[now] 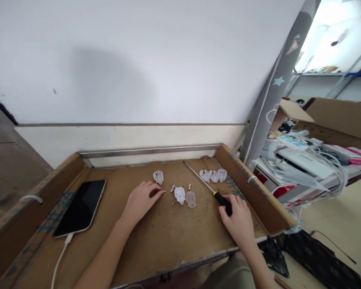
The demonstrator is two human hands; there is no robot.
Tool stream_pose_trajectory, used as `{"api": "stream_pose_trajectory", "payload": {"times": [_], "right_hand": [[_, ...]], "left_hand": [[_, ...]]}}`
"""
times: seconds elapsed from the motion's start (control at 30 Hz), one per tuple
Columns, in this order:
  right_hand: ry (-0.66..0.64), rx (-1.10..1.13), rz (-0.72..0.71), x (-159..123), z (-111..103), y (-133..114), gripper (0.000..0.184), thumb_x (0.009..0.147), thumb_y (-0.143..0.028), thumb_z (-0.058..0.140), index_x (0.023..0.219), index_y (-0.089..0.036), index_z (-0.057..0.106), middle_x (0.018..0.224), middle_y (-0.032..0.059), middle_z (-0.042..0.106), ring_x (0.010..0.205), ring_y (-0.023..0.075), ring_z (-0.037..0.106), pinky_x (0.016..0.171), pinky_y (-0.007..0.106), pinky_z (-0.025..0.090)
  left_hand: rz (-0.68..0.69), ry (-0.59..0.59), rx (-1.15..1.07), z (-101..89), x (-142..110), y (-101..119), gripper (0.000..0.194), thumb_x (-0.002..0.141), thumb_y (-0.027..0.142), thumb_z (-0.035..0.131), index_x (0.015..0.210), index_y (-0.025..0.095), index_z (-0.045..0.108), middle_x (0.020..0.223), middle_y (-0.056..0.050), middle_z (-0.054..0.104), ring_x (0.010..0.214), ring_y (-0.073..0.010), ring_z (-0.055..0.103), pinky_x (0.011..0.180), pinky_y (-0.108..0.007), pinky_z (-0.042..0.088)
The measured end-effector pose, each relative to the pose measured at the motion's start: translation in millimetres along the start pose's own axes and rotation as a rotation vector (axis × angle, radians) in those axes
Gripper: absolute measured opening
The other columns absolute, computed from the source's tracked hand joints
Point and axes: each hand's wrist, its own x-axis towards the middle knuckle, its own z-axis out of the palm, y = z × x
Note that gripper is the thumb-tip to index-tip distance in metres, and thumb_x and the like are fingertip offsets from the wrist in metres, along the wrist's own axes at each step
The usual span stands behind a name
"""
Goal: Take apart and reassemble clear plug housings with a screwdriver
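My left hand (142, 201) is closed in a pinch, with a small pale piece (164, 191) at its fingertips, too small to name. My right hand (238, 218) is wrapped round the black handle of a screwdriver (220, 199), whose long shaft points away to the upper left. Between the hands lies a white, open plug housing (179, 194), touching or nearly touching a translucent round cover (190, 199). Small tan pieces (172, 188) rest close by. One clear plug (158, 177) stands beyond my left fingers. Three more clear plugs (213, 176) sit in a row at the right.
A phone (80, 206) with a white charging cable (60, 257) lies on the left. Cardboard walls (255, 192) edge the cardboard-covered work surface (165, 249), and a white wall (168, 72) rises behind. Boxes and cables crowd a table (307, 160) at the right.
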Motion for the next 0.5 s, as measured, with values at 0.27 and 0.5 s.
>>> {"api": "stream_pose_trajectory", "payload": {"times": [0.27,0.5], "right_hand": [[-0.016,0.001,0.007,1.6,-0.9,-1.0,0.019,0.078,-0.024,0.047,0.095,-0.019,0.055,0.089,0.0051,0.057,0.087,0.0199,0.049,0.077,0.031,0.035],[-0.030,0.019,0.019,1.1,-1.2,1.2,0.019,0.078,-0.025,0.047,0.094,-0.020,0.055,0.091,0.0046,0.057,0.087,0.0203,0.049,0.076,0.031,0.035]], "left_hand": [[0.051,-0.029,-0.055,0.2,-0.4,2.7,0.019,0.086,0.036,0.052,0.080,0.023,0.065,0.085,-0.001,0.064,0.083,-0.0190,0.056,0.073,-0.029,0.040],[0.028,-0.005,-0.139,-0.8,-1.6,-2.5,0.022,0.086,0.040,0.051,0.082,0.024,0.066,0.084,-0.001,0.064,0.079,-0.0175,0.056,0.071,-0.029,0.042]]}}
